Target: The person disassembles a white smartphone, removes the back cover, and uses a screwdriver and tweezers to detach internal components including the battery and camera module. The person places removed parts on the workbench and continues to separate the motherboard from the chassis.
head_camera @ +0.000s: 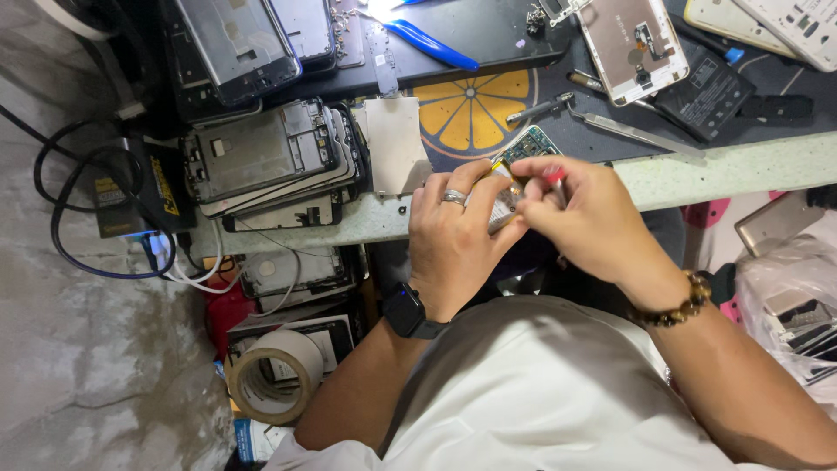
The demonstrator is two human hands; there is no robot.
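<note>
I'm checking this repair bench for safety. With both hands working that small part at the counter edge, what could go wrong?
The small part is pinched between left hand and right hand past the counter edge; a slip could drop it. The stack of phone frames beside the left hand looks easy to knock.

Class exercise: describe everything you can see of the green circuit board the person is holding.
The green circuit board is small, flat and rigid-looking, with tiny components across its face. Only its upper part shows; the rest is hidden behind both hands. The left hand and right hand hold it together at the counter edge, tilted, with a yellowish part beneath it.
</note>
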